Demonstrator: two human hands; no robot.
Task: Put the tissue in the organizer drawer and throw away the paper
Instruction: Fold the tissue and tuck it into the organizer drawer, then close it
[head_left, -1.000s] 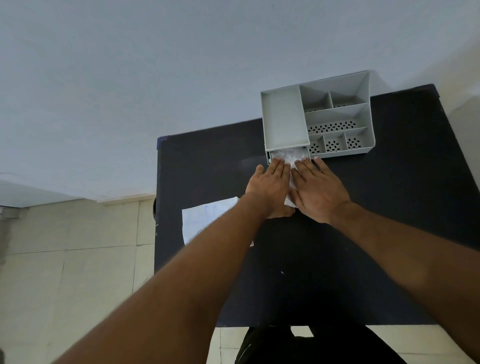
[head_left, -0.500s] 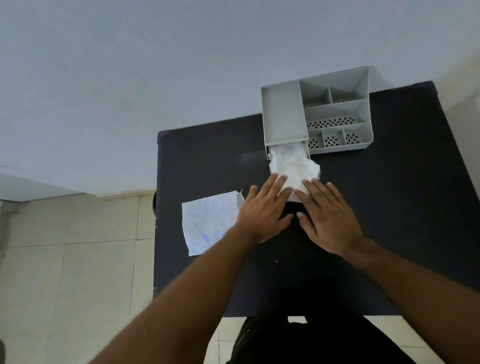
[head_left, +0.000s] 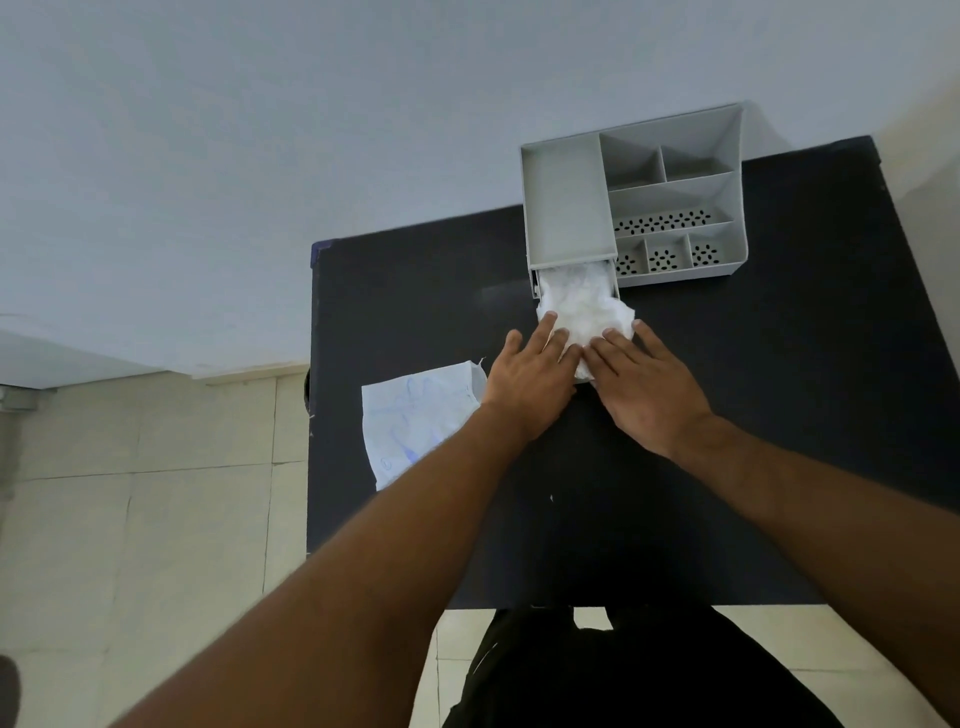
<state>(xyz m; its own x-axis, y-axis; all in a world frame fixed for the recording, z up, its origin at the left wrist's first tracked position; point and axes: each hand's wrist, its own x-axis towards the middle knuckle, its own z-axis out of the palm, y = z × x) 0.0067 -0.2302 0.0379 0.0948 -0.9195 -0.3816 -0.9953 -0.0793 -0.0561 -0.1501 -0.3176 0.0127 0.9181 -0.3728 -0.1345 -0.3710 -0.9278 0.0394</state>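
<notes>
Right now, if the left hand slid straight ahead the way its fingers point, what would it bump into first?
The left hand already has its fingers on the white tissue. Going straight on, it would push further into that tissue, then probably meet the front of the grey organizer.

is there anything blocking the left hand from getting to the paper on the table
Nothing visible does. The paper lies flat on the black table beside the left hand, with only bare tabletop around it. That hand is resting on the tissue for now.
</notes>
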